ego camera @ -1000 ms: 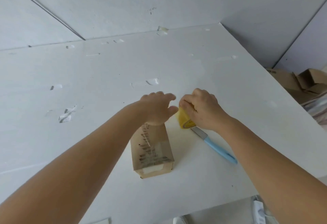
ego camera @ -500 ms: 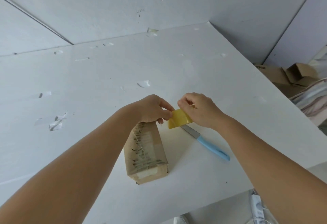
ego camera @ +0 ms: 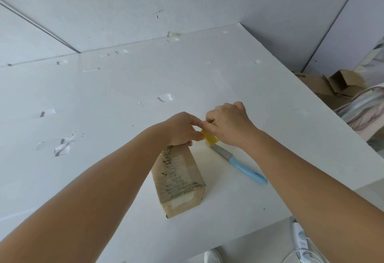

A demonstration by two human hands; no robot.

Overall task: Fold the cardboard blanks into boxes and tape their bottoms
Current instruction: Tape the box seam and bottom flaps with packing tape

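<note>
A narrow brown cardboard box [ego camera: 178,177] lies on the white table [ego camera: 104,100], its upper face covered with clear tape over a torn seam. My left hand [ego camera: 181,128] hovers over the box's far end, thumb and fingers pinched at the yellow tape roll [ego camera: 210,138]. My right hand [ego camera: 228,125] grips that roll from the right, just beyond the box's far end. Most of the roll is hidden by both hands. The fingertips of the two hands touch above the roll.
A knife [ego camera: 239,164] with a light blue handle lies on the table right of the box, blade under my right wrist. Scraps of old tape [ego camera: 62,148] stick to the table at left. Brown cardboard pieces [ego camera: 336,85] sit beyond the table's right edge.
Both hands have come closer together over the tape roll, and the roll has turned so less of it shows. The box and knife have stayed in place.
</note>
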